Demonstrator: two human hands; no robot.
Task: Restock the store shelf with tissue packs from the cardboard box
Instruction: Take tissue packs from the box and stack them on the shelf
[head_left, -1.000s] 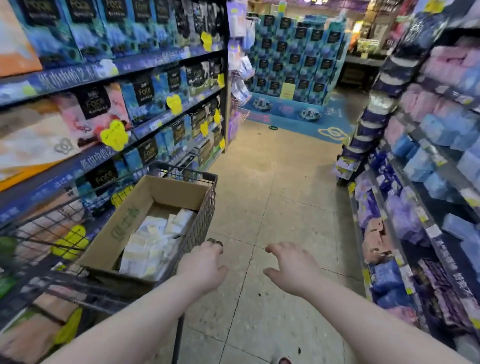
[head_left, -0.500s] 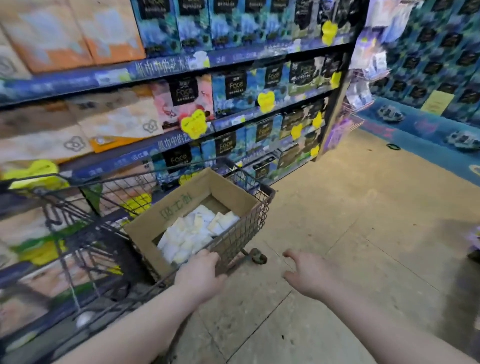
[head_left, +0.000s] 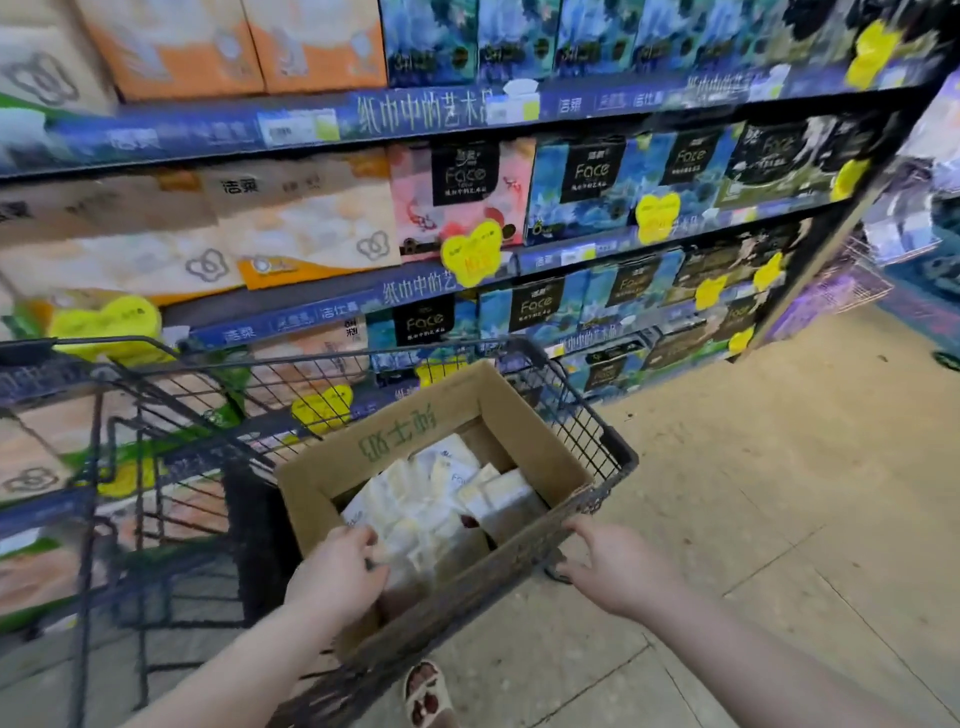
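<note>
An open cardboard box (head_left: 415, 441) with green print sits in a black wire cart (head_left: 597, 431). Several white tissue packs (head_left: 436, 499) lie loose inside it. My left hand (head_left: 337, 571) reaches over the box's near wall and lies on the nearest packs; whether its fingers grip one is hidden. My right hand (head_left: 618, 566) hovers at the cart's near right corner with fingers spread, its fingertips at the rim. The store shelf (head_left: 415, 109) stands right behind the cart, its tiers packed with tissue boxes.
Yellow heart price tags (head_left: 470, 252) hang off the shelf edges. Tiled floor (head_left: 779, 493) stretches to the right of the cart. My sandalled foot (head_left: 426, 691) is just under the cart's near edge. A wire rack (head_left: 857, 275) juts out at the shelf's end.
My view has swung left and closer to the shelf and cart. My left hand moved from the cart rim down into the box. My right hand came in to the cart's corner.
</note>
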